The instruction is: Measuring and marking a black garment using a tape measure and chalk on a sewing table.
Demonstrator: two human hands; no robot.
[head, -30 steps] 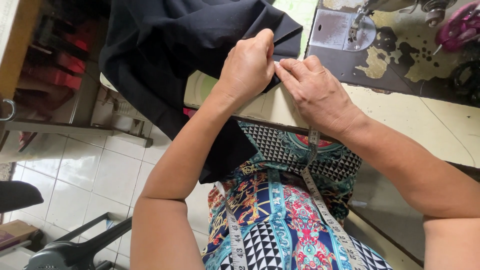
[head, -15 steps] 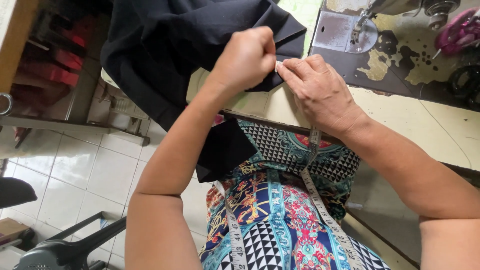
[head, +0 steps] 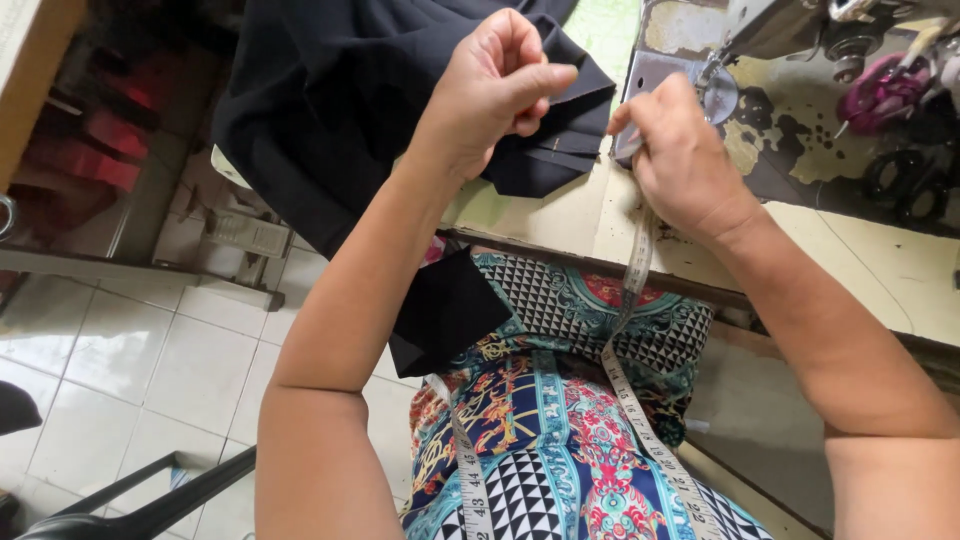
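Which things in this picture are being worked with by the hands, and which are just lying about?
In use:
- left hand, pinched shut over the dark navy folded fabric
- right hand, on the worn cream sewing table at the white measuring tape

Lying about:
- grey metal sewing machine
- black-handled scissors
- pink plastic object
- white tiled floor

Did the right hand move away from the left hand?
Yes. The right hand slid right along the dark navy cloth, toward the sewing machine.

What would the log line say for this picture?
left hand: pinched shut above dark cloth | right hand: on table by tape | sewing machine: behind
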